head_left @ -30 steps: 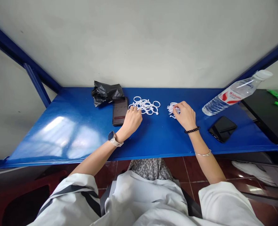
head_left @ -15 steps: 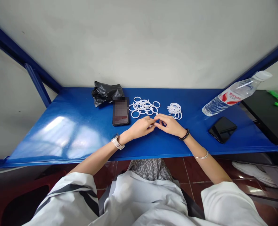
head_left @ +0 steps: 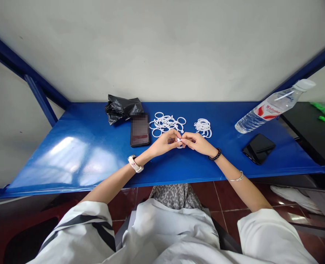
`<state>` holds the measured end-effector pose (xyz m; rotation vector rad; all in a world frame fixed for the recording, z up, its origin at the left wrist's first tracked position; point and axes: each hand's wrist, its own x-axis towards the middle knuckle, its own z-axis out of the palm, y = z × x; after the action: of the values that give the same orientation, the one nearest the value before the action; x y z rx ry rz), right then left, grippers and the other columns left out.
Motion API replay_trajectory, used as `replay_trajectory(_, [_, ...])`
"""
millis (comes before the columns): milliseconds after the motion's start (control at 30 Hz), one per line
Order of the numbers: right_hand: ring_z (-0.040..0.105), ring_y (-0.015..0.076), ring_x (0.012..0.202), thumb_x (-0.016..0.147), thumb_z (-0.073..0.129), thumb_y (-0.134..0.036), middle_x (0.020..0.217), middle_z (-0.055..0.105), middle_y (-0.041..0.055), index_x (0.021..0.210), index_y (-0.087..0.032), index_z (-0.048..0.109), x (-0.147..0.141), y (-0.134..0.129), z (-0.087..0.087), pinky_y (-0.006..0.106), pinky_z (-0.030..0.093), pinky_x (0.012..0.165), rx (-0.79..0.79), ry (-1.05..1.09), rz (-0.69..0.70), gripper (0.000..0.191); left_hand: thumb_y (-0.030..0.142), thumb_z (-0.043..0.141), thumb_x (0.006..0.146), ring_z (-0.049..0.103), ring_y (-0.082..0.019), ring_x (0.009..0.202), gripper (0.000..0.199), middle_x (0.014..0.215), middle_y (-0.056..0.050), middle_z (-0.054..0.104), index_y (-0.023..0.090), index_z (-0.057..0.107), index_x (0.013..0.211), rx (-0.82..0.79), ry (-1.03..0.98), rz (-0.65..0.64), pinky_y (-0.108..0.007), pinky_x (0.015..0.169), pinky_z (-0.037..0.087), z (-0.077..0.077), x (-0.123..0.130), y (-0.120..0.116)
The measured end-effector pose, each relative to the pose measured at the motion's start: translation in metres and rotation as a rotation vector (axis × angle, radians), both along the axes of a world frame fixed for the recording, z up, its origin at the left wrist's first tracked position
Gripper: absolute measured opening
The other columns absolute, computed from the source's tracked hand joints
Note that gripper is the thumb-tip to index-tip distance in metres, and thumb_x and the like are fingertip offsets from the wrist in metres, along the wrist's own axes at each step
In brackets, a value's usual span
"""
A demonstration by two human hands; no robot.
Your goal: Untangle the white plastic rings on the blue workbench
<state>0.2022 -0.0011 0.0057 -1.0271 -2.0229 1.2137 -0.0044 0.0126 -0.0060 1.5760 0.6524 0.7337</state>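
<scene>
Both hands meet over the blue table (head_left: 162, 168), their fingertips pinched on one small white ring (head_left: 179, 140), which they mostly cover. My left hand (head_left: 166, 142) grips it from the left, thumb and index finger closed. From the right, my right hand (head_left: 197, 142) pinches the same piece. Just beyond my left hand lies a loose pile of several white rings (head_left: 166, 123). A tighter, stacked group of white rings (head_left: 203, 127) rests beyond my right hand.
Left of the loose pile are a phone (head_left: 139, 132) and a crumpled black plastic bag (head_left: 122, 109). At right, a water bottle (head_left: 269, 110) and a black phone (head_left: 258, 148). Green pieces (head_left: 323, 118) lie on a dark surface at far right. A wall (head_left: 162, 51) stands behind the table.
My left hand has turned and lifted slightly, so its thumb and the white piece between the fingertips now show. The camera view has shifted a little.
</scene>
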Motion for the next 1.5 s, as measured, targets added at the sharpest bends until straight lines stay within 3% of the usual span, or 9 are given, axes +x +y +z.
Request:
replay_trajectory(133, [0.043, 0.0097, 0.053, 0.093, 0.056, -0.057, 0.065, 0.057, -0.0017, 0.092, -0.016, 0.062, 0.001, 0.0, 0.001, 0.024, 0.032, 0.052, -0.126, 0.077, 0.017, 0.041, 0.063, 0.065, 0.081, 0.047, -0.01, 0.063, 0.05, 0.07, 0.0, 0.055, 0.014, 0.056, 0.077, 0.017, 0.119, -0.006, -0.024, 0.06, 0.036, -0.001, -0.002, 0.004])
replay_trajectory(267, [0.032, 0.0074, 0.049, 0.093, 0.056, -0.06, 0.057, 0.041, -0.0076, 0.083, -0.018, 0.056, -0.001, 0.001, -0.002, 0.023, 0.026, 0.049, -0.267, 0.171, 0.087, 0.043, 0.067, 0.059, 0.083, 0.042, -0.009, 0.061, 0.054, 0.066, 0.0, 0.053, 0.014, 0.057, 0.071, 0.047, 0.159, -0.093, -0.024, 0.059, 0.033, 0.001, -0.002, 0.005])
replay_trajectory(467, [0.027, 0.0068, 0.051, 0.088, 0.063, -0.06, 0.061, 0.037, -0.0079, 0.08, -0.019, 0.053, -0.003, 0.002, -0.009, 0.023, 0.02, 0.048, -0.327, 0.334, 0.128, 0.044, 0.069, 0.06, 0.081, 0.038, -0.009, 0.06, 0.056, 0.064, 0.002, 0.046, 0.015, 0.054, 0.069, -0.028, 0.012, -0.123, -0.024, 0.058, 0.031, 0.006, 0.001, 0.0])
replay_trajectory(900, [0.026, 0.0073, 0.052, 0.085, 0.07, -0.058, 0.057, 0.033, -0.0083, 0.076, -0.018, 0.054, -0.003, 0.001, -0.018, 0.025, 0.018, 0.051, -0.412, 0.471, 0.198, 0.044, 0.07, 0.059, 0.081, 0.032, -0.009, 0.058, 0.058, 0.061, 0.003, 0.04, 0.015, 0.05, 0.064, -0.062, -0.013, -0.182, -0.025, 0.056, 0.026, 0.015, 0.0, -0.006])
replay_trajectory(1300, [0.024, 0.008, 0.052, 0.077, 0.073, -0.066, 0.055, 0.032, -0.0082, 0.072, -0.02, 0.05, -0.006, -0.002, -0.016, 0.026, 0.022, 0.053, -0.45, 0.473, 0.169, 0.052, 0.069, 0.062, 0.081, 0.029, -0.008, 0.057, 0.058, 0.059, 0.003, 0.038, 0.015, 0.05, 0.062, -0.087, -0.069, -0.187, -0.025, 0.056, 0.025, 0.011, -0.001, -0.008])
replay_trajectory(1500, [0.024, 0.0095, 0.051, 0.07, 0.072, -0.075, 0.055, 0.03, -0.0068, 0.063, -0.022, 0.035, -0.009, -0.004, -0.009, 0.026, 0.027, 0.052, -0.413, 0.509, 0.008, 0.065, 0.073, 0.062, 0.079, 0.035, -0.009, 0.058, 0.061, 0.06, 0.003, 0.04, 0.016, 0.048, 0.062, -0.102, -0.164, -0.068, -0.026, 0.057, 0.032, 0.011, -0.001, -0.007])
